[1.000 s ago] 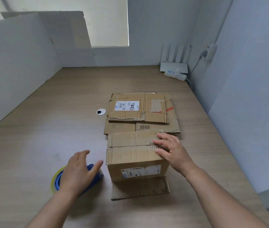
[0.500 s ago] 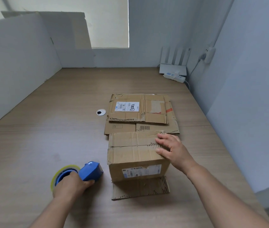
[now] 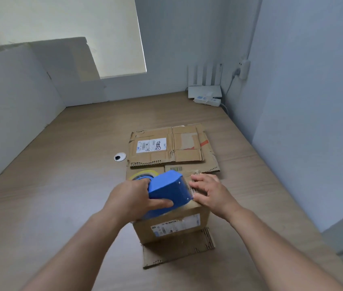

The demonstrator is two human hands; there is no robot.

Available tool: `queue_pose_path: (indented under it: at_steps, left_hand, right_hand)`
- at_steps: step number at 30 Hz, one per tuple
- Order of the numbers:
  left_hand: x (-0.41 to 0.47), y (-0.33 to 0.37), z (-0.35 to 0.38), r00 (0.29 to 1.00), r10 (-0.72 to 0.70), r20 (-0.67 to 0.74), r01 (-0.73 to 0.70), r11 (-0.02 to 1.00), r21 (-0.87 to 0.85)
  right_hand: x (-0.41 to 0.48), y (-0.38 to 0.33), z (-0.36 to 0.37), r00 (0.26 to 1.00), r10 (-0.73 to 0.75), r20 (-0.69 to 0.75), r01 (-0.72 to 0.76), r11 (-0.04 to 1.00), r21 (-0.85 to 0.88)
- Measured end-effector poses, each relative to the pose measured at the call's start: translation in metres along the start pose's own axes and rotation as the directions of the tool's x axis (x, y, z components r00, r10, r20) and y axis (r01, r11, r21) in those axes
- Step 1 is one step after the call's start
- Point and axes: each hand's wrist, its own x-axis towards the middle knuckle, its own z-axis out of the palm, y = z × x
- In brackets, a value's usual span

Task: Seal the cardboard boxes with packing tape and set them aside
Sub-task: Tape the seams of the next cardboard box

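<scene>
head | wooden table (image 3: 61, 196), grey walls (image 3: 305, 101) | left hand (image 3: 131, 199) grips dispenser (image 3: 169, 189) | right hand (image 3: 213, 193) flat on box (image 3: 143, 229)

A brown wooden table (image 3: 57, 185) sits between pale blue walls (image 3: 313, 91), a bright window (image 3: 71, 22) glows at the back, and a white router (image 3: 205, 91) stands at the table's far right corner.

Top of box (image 3: 143, 229) behind tape dispenser (image 3: 169, 189); label (image 3: 175, 225) print illegible.
</scene>
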Motion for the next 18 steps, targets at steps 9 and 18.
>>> queue_pose_path:
  at_steps: [9,18]
  left_hand:
    - [0.012,0.001,0.020,0.999,0.049,-0.008,-0.047,0.978,0.202]
    - [0.015,0.000,0.019,0.997,0.073,-0.006,-0.070,0.976,0.207]
  right_hand:
    - [-0.004,-0.009,-0.005,0.995,-0.008,-0.102,0.011,0.999,0.035]
    - [-0.014,-0.030,0.000,0.990,0.141,0.004,-0.106,0.727,0.679]
